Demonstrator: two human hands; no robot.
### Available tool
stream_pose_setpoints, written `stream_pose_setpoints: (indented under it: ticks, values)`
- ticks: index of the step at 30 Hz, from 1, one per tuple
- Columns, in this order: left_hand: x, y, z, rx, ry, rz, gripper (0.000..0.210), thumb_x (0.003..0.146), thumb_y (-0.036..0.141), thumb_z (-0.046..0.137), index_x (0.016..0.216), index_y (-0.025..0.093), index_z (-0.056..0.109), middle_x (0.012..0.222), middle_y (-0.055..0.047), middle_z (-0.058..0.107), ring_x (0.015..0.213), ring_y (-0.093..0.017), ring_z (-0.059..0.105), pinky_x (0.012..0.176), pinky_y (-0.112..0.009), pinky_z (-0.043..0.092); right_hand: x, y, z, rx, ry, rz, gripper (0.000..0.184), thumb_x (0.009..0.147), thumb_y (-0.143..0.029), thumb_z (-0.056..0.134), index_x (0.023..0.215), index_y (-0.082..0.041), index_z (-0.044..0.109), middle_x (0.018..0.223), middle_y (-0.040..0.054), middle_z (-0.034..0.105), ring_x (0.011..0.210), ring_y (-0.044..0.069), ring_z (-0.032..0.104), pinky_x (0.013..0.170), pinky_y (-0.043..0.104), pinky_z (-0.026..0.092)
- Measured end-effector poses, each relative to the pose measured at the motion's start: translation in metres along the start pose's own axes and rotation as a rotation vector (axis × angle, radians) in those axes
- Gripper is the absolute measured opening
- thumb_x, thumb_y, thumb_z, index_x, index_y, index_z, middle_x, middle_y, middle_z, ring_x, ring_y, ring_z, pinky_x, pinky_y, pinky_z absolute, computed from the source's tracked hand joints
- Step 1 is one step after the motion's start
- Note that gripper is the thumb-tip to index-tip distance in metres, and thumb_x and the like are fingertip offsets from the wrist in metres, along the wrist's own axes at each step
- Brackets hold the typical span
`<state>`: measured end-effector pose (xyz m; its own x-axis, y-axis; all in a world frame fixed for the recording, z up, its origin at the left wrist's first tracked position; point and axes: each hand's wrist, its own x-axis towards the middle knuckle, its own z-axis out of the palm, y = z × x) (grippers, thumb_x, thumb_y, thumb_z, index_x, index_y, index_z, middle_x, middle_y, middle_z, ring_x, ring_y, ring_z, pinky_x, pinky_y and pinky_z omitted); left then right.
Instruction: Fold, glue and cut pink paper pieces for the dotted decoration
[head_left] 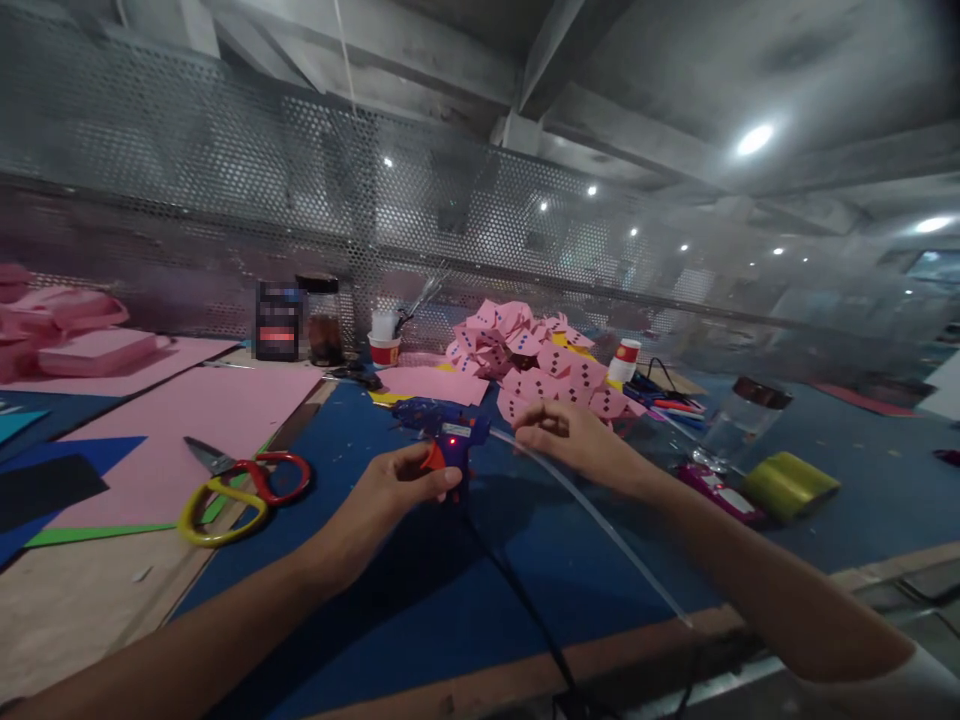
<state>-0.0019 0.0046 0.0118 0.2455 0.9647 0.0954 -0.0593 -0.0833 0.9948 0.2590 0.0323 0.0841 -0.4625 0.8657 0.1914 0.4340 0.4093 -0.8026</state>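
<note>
My left hand (401, 490) is wrapped around the grip of a blue hot glue gun (450, 425), fingers at its orange trigger (433, 458). A red light glows on the gun's side, and its nozzle points left. From the back of the gun a long, clear glue stick (592, 510) slopes down to the right. My right hand (574, 440) is closed just behind the gun, its fingertips pinching the stick near where it enters. A black cord (517, 590) hangs from the gun's handle toward the table's front edge.
Scissors (244, 490) with red and yellow handles lie left on pink paper (202, 400). Behind are a heap of dotted pink paper pieces (555, 370), a brown jar (325, 325) and paper cups (385, 340). Rightward sit a clear jar (746, 415) and a yellow tape roll (791, 485).
</note>
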Motion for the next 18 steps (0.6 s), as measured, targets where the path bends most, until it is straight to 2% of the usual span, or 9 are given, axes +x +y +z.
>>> stream_pose_setpoints:
  ticks: [6,12,18]
  values:
    - [-0.001,0.0,0.0,0.024,0.034,-0.026,0.039,0.072,0.052,0.087,0.081,0.018,0.072,0.082,-0.005,0.073,0.086,-0.025,0.069,0.083,-0.035,0.052,-0.001,-0.007,0.016,-0.04,0.126,-0.038,0.028,0.083,-0.042,0.08,0.097,-0.019,0.071,0.095,0.0039,0.074,0.089,0.019,0.069,0.083,0.033,0.052]
    - [-0.001,0.002,0.0,0.047,0.018,-0.007,0.035,0.074,0.05,0.087,0.082,0.017,0.075,0.083,-0.004,0.074,0.083,-0.022,0.067,0.081,-0.031,0.049,-0.004,-0.012,0.022,-0.125,0.22,-0.071,0.014,0.086,-0.034,0.078,0.086,-0.021,0.074,0.089,0.0035,0.076,0.088,0.02,0.069,0.081,0.032,0.052]
    - [-0.002,0.005,-0.001,0.091,0.032,0.004,0.034,0.073,0.049,0.087,0.077,0.018,0.075,0.08,-0.004,0.075,0.082,-0.023,0.066,0.08,-0.031,0.048,-0.006,-0.016,0.022,-0.139,0.227,-0.076,0.012,0.086,-0.033,0.077,0.084,-0.022,0.075,0.086,0.0032,0.077,0.085,0.02,0.069,0.078,0.033,0.052]
